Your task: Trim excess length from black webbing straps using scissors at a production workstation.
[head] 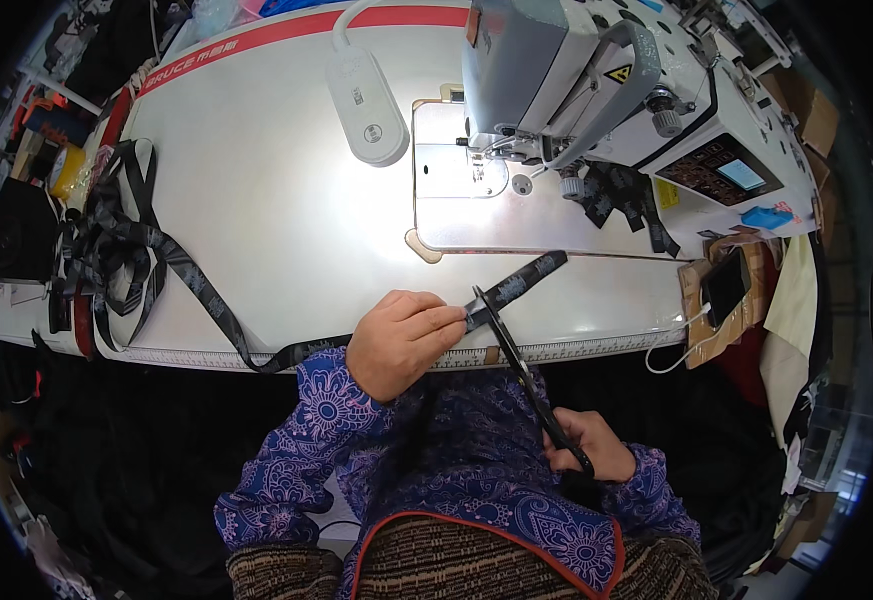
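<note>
My left hand pinches a black printed ribbon near the table's front edge. The ribbon's end piece sticks out past my fingers, up and to the right. In my right hand is a pair of black-handled scissors, held low in front of my body. Their blades cross the ribbon just right of my left fingertips; whether they have cut through I cannot tell. Leftward the ribbon runs along the edge to a loose tangled heap.
An industrial sewing machine with a lit needle area stands at the back right. Short black ribbon pieces lie under its arm. A white lamp head is behind; a phone on cardboard is at right. A tape measure lines the front edge.
</note>
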The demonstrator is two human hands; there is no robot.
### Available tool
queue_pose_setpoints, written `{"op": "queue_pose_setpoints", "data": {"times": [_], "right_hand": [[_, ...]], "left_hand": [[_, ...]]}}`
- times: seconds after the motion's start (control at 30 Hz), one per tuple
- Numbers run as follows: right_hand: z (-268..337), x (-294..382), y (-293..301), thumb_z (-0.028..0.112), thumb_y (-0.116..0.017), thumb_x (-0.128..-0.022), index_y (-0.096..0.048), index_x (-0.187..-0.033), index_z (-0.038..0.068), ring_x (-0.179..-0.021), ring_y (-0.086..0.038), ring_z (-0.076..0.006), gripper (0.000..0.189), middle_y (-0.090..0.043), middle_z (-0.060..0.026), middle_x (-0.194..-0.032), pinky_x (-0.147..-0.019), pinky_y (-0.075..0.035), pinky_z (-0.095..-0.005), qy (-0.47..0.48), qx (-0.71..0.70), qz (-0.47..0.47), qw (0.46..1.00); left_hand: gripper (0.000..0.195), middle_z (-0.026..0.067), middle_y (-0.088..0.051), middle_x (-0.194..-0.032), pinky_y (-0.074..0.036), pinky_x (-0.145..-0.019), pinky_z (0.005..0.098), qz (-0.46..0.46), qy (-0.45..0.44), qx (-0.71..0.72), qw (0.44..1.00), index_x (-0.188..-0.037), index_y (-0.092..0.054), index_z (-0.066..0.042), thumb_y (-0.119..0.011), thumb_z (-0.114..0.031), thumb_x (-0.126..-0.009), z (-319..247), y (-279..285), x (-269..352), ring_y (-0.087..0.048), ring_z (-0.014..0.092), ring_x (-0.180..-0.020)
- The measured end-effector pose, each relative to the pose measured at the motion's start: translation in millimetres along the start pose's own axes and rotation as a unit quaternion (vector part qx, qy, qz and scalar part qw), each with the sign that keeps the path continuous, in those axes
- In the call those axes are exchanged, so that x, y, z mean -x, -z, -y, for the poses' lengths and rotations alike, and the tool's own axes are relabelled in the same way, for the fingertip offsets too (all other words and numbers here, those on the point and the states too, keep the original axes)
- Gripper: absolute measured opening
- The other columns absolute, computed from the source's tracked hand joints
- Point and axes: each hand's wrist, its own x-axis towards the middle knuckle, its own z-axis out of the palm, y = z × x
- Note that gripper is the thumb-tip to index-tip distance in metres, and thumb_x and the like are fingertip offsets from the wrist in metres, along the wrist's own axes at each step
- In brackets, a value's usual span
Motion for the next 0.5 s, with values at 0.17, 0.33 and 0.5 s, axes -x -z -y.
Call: {"op": "queue_pose_setpoints", "data": {"times": [0.17, 0.33, 0.5], "right_hand": [[6, 9, 8, 0.021, -0.076, -0.08, -0.056, -0.088, 0.002, -0.059, -0.052, -0.0047, 0.029, -0.056, 0.0022, -0.067, -0.052, -0.04, -0.021, -0.035, -0.022, -0.08, 0.996], [11, 13, 6, 0.019, -0.074, -0.082, -0.056, -0.089, 0.002, -0.058, -0.053, -0.0054, 0.026, -0.057, 0.0011, -0.067, -0.051, -0.04, -0.021, 0.014, -0.014, -0.027, 0.999], [9, 12, 1, 0.02, -0.071, -0.085, -0.055, -0.09, 0.002, -0.059, -0.053, -0.0062, 0.025, -0.056, 0.0001, -0.067, -0.053, -0.042, -0.0214, -0.033, -0.055, -0.036, 0.997]], "left_hand": [[0.023, 0.0024, -0.061, -0.094, -0.048, -0.077, 0.033, 0.023, 0.016, -0.018, 0.999, -0.095, -0.067, -0.007, -0.068, -0.005, -0.071, 1, 2, -5, -0.059, 0.02, -0.091], [0.029, 0.0032, -0.057, -0.095, -0.048, -0.077, 0.0343, 0.082, -0.032, -0.081, 0.993, -0.099, -0.067, -0.008, -0.067, -0.006, -0.07, 5, -7, -19, -0.056, 0.02, -0.086], [0.04, 0.0055, -0.059, -0.103, -0.048, -0.08, 0.0357, 0.064, -0.007, -0.045, 0.997, -0.108, -0.063, -0.008, -0.072, -0.008, -0.069, -1, -1, -20, -0.058, 0.024, -0.092]]}}
